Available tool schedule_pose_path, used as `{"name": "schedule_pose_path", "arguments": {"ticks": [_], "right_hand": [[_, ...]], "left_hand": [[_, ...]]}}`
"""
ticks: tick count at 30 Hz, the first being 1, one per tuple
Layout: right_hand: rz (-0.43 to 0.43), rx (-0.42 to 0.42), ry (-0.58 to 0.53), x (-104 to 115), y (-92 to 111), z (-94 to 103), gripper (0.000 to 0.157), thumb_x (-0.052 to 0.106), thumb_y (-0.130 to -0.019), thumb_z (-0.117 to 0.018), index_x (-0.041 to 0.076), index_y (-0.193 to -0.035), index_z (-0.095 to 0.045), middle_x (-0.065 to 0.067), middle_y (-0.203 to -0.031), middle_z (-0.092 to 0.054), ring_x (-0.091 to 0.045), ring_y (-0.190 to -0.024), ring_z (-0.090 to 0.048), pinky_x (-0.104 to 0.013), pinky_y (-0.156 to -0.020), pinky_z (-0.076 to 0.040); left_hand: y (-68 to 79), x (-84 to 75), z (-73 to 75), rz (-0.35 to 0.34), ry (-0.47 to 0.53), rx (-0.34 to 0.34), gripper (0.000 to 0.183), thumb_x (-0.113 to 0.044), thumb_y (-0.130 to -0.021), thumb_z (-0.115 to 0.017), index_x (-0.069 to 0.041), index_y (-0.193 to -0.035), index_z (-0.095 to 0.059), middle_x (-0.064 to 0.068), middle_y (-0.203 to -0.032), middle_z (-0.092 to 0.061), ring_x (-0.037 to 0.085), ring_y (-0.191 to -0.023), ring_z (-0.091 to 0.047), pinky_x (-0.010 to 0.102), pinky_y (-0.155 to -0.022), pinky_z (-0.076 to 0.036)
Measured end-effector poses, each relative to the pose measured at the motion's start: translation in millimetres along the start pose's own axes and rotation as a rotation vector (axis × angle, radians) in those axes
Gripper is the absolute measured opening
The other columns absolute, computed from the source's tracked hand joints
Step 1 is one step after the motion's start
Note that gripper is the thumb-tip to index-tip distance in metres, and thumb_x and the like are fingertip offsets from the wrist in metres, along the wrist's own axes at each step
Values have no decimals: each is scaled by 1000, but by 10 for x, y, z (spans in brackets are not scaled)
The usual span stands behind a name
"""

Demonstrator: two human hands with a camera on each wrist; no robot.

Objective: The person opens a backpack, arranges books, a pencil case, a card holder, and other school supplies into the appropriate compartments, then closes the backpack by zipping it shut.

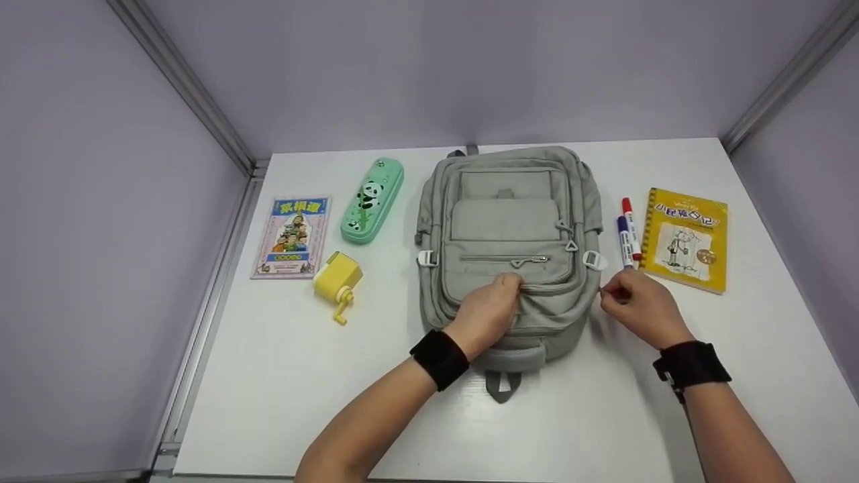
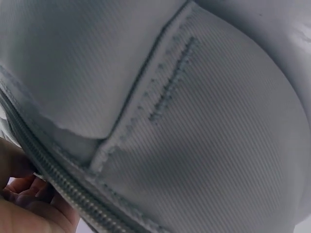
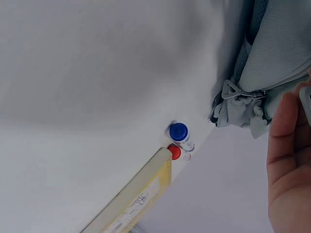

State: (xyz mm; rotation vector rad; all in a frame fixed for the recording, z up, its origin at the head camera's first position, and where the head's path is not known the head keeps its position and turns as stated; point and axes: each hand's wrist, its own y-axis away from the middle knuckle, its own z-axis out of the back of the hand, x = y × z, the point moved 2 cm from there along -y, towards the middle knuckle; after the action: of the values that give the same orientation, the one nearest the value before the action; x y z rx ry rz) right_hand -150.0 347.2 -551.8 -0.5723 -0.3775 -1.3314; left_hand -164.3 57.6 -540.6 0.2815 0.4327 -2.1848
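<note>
A grey backpack (image 1: 507, 221) lies flat on the white table, its top handle toward the person. My left hand (image 1: 488, 310) grips the fabric at the lower part of the front, beside a zipper. In the left wrist view the zipper's teeth (image 2: 73, 191) run right past the fingers. At the bag's right edge, my right hand (image 1: 641, 305) pinches a zipper pull (image 3: 306, 99) between thumb and fingers, mostly covered by them. Another triangular zipper pull (image 3: 232, 90) hangs nearby in the right wrist view.
Left of the bag are a thin pink-bordered book (image 1: 292, 238), a green panda pencil case (image 1: 373, 201) and a yellow pencil sharpener with crank (image 1: 337, 276). On the right lie a blue-capped marker (image 1: 625, 241), a red-capped marker (image 1: 629, 218) and a yellow book (image 1: 686, 238).
</note>
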Motion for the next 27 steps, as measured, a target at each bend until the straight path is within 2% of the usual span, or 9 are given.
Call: {"name": "schedule_pose_path", "arguments": {"ticks": [4, 7, 12, 15, 20, 24, 27], "right_hand": [[29, 4, 13, 56, 27, 20, 6, 11, -88, -72, 16, -87, -70, 4, -85, -61, -14, -76, -55, -27, -66, -44], [43, 2, 33, 87, 18, 15, 5, 11, -89, -72, 15, -89, -70, 3, -86, -63, -14, -77, -57, -31, -68, -47], [12, 12, 53, 106, -37, -18, 5, 11, -92, -69, 11, -97, -69, -3, -93, -68, -20, -82, -62, -42, -72, -52], [-12, 20, 49, 117, -82, -45, 6, 12, -93, -68, 10, -98, -69, -6, -96, -70, -23, -85, -65, -46, -76, -54], [5, 16, 49, 142, -107, -74, 5, 13, -93, -67, 9, -96, -69, -7, -95, -71, -26, -86, -68, -48, -75, -56], [31, -4, 58, 158, -109, -89, 6, 13, -93, -69, 8, -95, -69, -5, -93, -70, -24, -84, -69, -47, -73, -56], [52, -15, 68, 177, -111, -106, 7, 13, -92, -71, 8, -94, -68, -4, -91, -70, -24, -83, -69, -47, -72, -56]], "left_hand": [[-15, -22, -20, -8, -92, 4, 19, -4, -100, -53, -7, -118, -55, 6, -95, -63, 21, -65, -64, 34, -55, -53], [-33, -48, -19, -11, -138, 6, 21, -3, -94, -58, -7, -114, -54, 6, -93, -62, 20, -61, -63, 34, -51, -52], [-81, -80, -16, -14, -139, 19, 18, -1, -95, -56, -6, -111, -53, 6, -90, -61, 21, -59, -62, 35, -50, -52], [-94, -74, -18, -5, -124, 52, 22, -3, -92, -61, -7, -113, -53, 6, -93, -62, 21, -64, -63, 35, -54, -53], [-61, -106, -35, -14, -142, 99, 20, -13, -94, -61, -11, -113, -55, 3, -100, -63, 22, -77, -65, 37, -59, -54], [-56, -162, -42, -77, -154, 80, 22, -25, -97, -57, -14, -116, -59, 1, -106, -63, 20, -85, -64, 37, -64, -54], [-110, -246, -43, -119, -167, 71, 27, -37, -101, -56, -17, -117, -61, -1, -112, -62, 18, -91, -64, 36, -68, -54]]}}
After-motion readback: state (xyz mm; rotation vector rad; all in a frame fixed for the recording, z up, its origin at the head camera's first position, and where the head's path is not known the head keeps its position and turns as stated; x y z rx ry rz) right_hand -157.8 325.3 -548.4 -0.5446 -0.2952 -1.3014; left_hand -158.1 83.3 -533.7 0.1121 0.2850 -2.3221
